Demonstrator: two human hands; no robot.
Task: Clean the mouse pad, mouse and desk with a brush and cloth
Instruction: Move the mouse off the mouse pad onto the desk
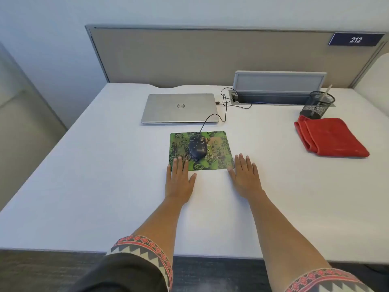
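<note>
A white tabletop (pixel 84 165) carried a green mouse pad (pixel 219 144) printed with dark swirling shapes and pale lettering, and on it a dark mouse (pixel 197 147) flecked with pale specks. A silver laptop (pixel 180 108), a red cloth (pixel 332 137) and a black mesh pen holder (pixel 317 105) were also there, before a beige partition (pixel 189 55) edged in grey that bore a dark blue sign (pixel 355 39) with white numerals. The person's dark sleeve (pixel 143 247) had a cuff banded with red flowers and grey-and-cream zigzags.

Pale wall (pixel 52 28), beige partition panel (pixel 189 55), dark floor (pixel 210 275)
</note>
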